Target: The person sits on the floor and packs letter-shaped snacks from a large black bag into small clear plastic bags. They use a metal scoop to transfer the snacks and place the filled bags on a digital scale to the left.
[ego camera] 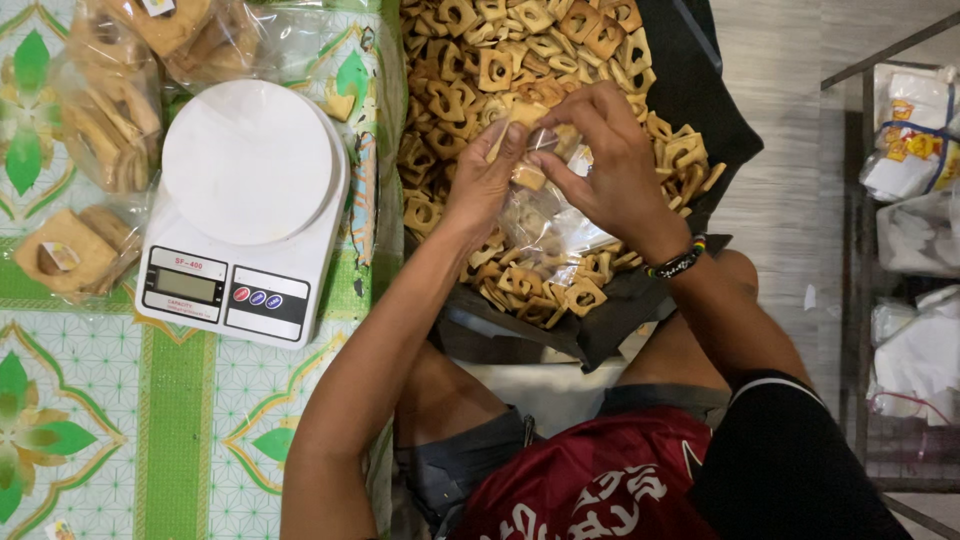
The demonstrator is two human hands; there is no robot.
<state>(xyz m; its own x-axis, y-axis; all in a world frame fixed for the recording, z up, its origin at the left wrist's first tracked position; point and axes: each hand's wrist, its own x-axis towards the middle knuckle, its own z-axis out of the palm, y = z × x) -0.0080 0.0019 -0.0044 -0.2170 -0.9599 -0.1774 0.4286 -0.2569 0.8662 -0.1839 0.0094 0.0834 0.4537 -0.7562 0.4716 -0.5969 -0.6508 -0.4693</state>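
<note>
Over the big heap of square, hollow-centred biscuits [500, 70] in the black-lined container [690, 90], I see both hands meeting at the mouth of a small clear plastic bag [545, 225]. My left hand [490, 175] has its fingers curled, pinching the bag's rim, with a biscuit piece [527, 177] caught against its fingertips. My right hand [605, 150] is bent over from the other side, fingers drawn in and gripping the bag's opposite edge, so the mouth is held between the two hands. The bag hangs down over the heap and already has some biscuits inside, showing through the plastic. A beaded bracelet [678, 262] sits on the right wrist. Left of the container, on the green-patterned tablecloth [150, 420], stands a white digital kitchen scale [245, 205] with its round platform bare. Beyond it lie filled clear bags of biscuits [110, 120], and one more packed bag [70, 255] rests just beside the scale's left edge. On the far right, a metal rack [860, 260] holds white plastic bags [915, 240].
</note>
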